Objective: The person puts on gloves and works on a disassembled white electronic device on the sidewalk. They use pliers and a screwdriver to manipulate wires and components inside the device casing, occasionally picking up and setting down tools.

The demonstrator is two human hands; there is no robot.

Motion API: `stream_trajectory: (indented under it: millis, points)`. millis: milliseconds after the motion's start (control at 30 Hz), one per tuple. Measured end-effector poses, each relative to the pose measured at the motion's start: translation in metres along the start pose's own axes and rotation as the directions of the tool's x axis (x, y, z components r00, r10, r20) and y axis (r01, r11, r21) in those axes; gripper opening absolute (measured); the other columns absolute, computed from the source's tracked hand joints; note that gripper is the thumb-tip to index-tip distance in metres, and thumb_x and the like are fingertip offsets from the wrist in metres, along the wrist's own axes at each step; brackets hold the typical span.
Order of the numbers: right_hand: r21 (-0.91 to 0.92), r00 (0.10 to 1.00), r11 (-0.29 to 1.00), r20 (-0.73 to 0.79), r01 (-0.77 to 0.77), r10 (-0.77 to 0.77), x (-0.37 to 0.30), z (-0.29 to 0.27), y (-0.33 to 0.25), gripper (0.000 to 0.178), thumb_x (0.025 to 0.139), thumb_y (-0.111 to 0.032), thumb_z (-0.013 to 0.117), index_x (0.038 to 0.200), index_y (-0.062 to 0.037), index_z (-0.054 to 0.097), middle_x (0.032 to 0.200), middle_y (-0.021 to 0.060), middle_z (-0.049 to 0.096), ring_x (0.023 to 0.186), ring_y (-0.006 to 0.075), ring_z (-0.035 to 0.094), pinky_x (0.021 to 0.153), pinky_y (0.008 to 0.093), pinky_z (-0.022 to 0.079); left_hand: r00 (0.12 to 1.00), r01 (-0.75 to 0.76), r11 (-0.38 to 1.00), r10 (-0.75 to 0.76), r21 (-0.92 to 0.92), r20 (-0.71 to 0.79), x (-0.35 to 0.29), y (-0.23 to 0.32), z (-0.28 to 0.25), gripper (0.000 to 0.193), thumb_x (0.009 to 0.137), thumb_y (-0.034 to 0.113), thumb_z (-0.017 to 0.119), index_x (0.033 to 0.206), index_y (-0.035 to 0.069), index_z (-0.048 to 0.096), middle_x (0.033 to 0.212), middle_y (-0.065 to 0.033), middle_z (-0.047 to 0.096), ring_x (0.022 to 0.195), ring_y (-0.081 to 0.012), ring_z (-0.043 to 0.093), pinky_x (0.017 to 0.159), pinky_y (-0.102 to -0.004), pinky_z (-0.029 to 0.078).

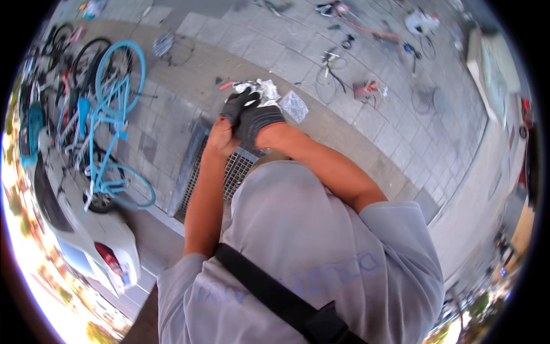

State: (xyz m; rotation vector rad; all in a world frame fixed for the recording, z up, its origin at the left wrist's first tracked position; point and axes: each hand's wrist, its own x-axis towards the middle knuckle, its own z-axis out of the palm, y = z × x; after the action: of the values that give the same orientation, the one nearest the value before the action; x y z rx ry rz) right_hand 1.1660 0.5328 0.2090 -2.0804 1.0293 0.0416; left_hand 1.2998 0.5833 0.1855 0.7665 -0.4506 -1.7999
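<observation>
Grey shirt [298, 229] of mine closest. Pavement [395, 123] beyond, w/ metal grate [236, 171]. My gloved R hand [256, 124] overlaps gloved L hand [235, 109], fingers look bent; can't tell if gripping. White crumpled bundle [266, 89] close by fingertips, past grate's far edge; clear bag [294, 107] just R of it.

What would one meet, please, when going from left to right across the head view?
Light blue bicycle → gloved left hand → crumpled clear plastic → cluster of red items → large pale slab.
</observation>
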Motion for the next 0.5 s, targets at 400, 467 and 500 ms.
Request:
stream_trajectory:
  millis: [400,467,500]
  points:
    - [0.111,0.985,0.981,0.050,0.160,-0.166,-0.032,0.015,0.028,0.038,0.081,-0.036,0.059,0.085,-0.0046,0.080,0.089,0.0237,0.074,0.084,0.0395,0.073,0.080,0.0498,0.056,0.877,0.281,0.960,-0.257,-0.002,-0.406,0.031,-0.027,0.011,0.047,0.104,0.030,0.046,0.121,-0.008,0.067,0.114,-0.0204,0.075,0.100,-0.0344,0.072,0.093,-0.0428,0.057]
    - [0.100,0.983,0.985,0.101,0.144,-0.154,-0.031,0.023,0.035,0.037,0.079,-0.034,0.062,0.090,-0.0032,0.081,0.094,0.0229,0.075,0.089,0.0380,0.074,0.085,0.0494,0.055,0.786,0.416,0.904,-0.414,-0.103,-0.459,0.026,-0.030,0.017,0.046,0.104,0.025,0.045,0.129,-0.009,0.063,0.120,-0.0193,0.073,0.107,-0.0357,0.071,0.097,-0.0434,0.056]
    - [0.061,0.973,0.978,0.105,0.200,-0.206,-0.032,0.028,0.038,0.036,0.078,-0.034,0.064,0.088,-0.0045,0.081,0.095,0.0223,0.075,0.091,0.0367,0.074,0.086,0.0469,0.056,0.836,0.417,0.901,-0.433,-0.123,-0.337,0.020,-0.033,0.021,0.044,0.102,0.021,0.047,0.132,-0.008,0.061,0.122,-0.0177,0.073,0.111,-0.0352,0.069,0.099,-0.0439,0.055]
